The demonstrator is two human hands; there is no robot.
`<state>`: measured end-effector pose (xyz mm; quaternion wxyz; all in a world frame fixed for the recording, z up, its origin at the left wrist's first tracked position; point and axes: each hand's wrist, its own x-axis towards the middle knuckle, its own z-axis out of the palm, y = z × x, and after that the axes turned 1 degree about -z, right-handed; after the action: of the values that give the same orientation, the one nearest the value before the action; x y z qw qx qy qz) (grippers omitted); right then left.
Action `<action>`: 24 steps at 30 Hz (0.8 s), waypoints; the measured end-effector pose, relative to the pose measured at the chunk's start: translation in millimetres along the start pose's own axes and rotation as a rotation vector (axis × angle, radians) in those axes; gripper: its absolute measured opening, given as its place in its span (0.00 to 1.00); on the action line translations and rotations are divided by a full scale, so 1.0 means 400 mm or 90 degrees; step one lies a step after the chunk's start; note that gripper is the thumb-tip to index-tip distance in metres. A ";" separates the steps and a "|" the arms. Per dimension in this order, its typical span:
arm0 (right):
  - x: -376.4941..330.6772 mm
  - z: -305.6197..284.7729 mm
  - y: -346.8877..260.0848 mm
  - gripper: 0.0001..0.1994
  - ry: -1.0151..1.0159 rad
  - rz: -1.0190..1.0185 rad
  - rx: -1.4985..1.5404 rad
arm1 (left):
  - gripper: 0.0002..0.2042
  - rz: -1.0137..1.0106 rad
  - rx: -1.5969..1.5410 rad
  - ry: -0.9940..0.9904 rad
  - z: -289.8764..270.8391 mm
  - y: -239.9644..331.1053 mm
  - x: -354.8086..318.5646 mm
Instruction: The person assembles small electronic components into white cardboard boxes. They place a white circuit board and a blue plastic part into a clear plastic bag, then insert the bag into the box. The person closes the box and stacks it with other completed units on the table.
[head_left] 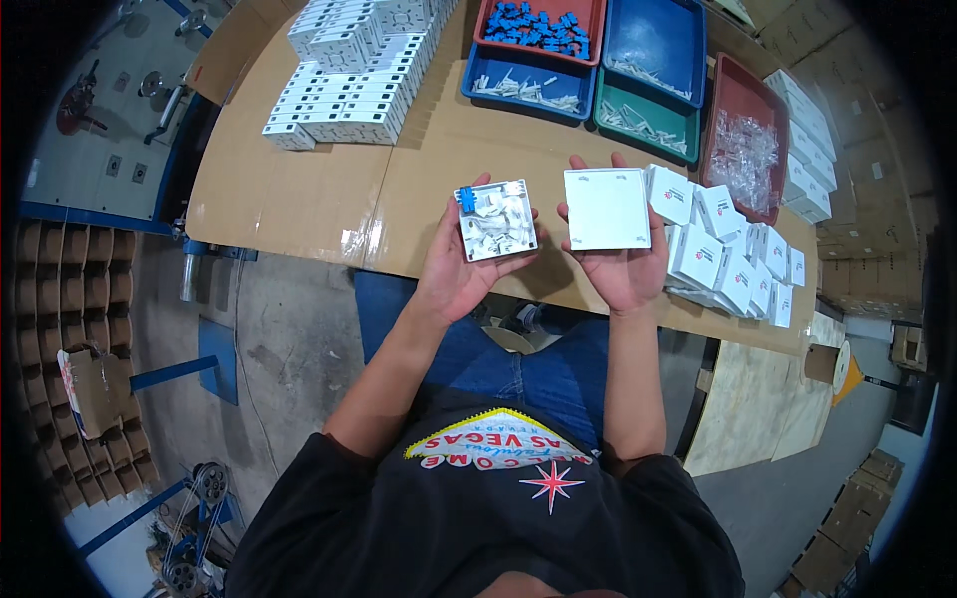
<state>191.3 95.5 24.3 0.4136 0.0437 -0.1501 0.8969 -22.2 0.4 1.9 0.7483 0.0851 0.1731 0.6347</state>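
Note:
My left hand (451, 277) cradles a white square plastic box (463, 239) without a lid, its fingers curled around the far and right edges. Inside the box, a blue connector (467, 200) sits in the far left corner, and small white pieces (503, 229) fill much of the rest. On my right palm lies a flat white square cover (606, 209), gripped at its sides by the thumb and fingers; small marks show near its corners. Both hands are raised above the near edge of the cardboard-covered table (419, 189), slightly apart.
White boxes stand stacked at the far left (344, 115). Beyond my hands are a red tray (602, 30) of blue connectors, blue (498, 101) and green (648, 150) trays of white pieces, and a red tray (743, 85) of clear bags. Printed white boxes (698, 254) pile up beside my right hand.

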 end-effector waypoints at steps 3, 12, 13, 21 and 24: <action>0.000 -0.016 -0.005 0.35 -0.016 0.002 -0.014 | 0.31 -0.018 -0.038 -0.014 -0.013 -0.009 0.002; -0.016 0.021 -0.020 0.55 0.014 -0.003 -0.234 | 0.31 -0.059 -0.087 -0.021 -0.032 -0.015 0.001; -0.020 0.028 -0.020 0.57 0.033 -0.009 -0.274 | 0.30 -0.059 -0.078 -0.011 -0.028 -0.017 0.001; -0.033 0.031 -0.021 0.58 0.072 0.024 -0.284 | 0.31 -0.032 -0.039 0.025 -0.005 -0.037 0.001; -0.029 0.026 -0.018 0.60 0.051 0.017 -0.331 | 0.30 -0.041 -0.039 0.018 -0.012 -0.040 0.003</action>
<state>203.9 88.2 33.6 0.4047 -0.1012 -0.3595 0.8347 -9.1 -1.9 -8.4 0.7679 0.0471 0.1668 0.6166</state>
